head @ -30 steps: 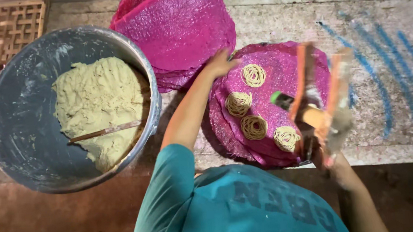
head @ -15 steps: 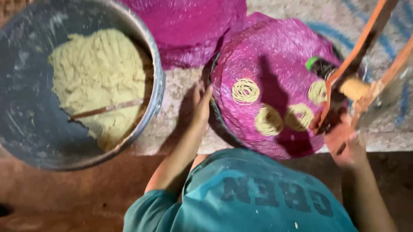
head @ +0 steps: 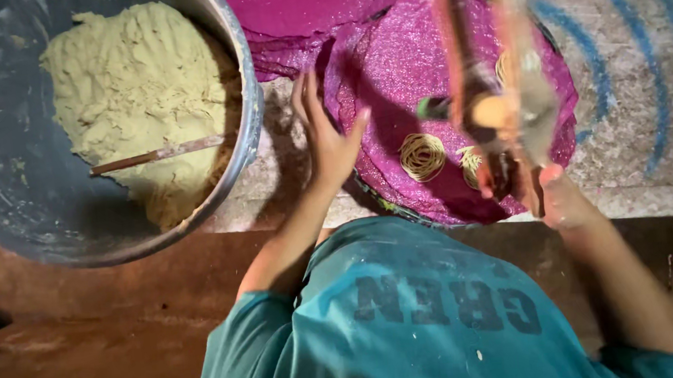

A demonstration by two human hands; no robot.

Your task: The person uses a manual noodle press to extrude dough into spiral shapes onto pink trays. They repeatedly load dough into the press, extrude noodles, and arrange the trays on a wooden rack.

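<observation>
My left hand (head: 328,138) lies open and flat against the left edge of a round tray covered in magenta mesh (head: 399,72). Thin noodle coils (head: 422,157) sit on the mesh. My right hand (head: 563,199) grips the handles of a wooden press (head: 490,109), which is blurred and hangs over the right half of the tray, hiding some of the coils. My teal shirt (head: 443,317) fills the lower part of the view.
A large metal bowl (head: 255,115) at the left holds pale dough (head: 137,93) with a wooden stick (head: 158,155) lying in it. A second stack of magenta mesh trays (head: 306,7) lies behind. Blue lines (head: 664,83) mark the concrete ledge at the right.
My left hand slid from the tray's far edge round to its near left edge. The press swung from the right side to above the tray. The view has come closer.
</observation>
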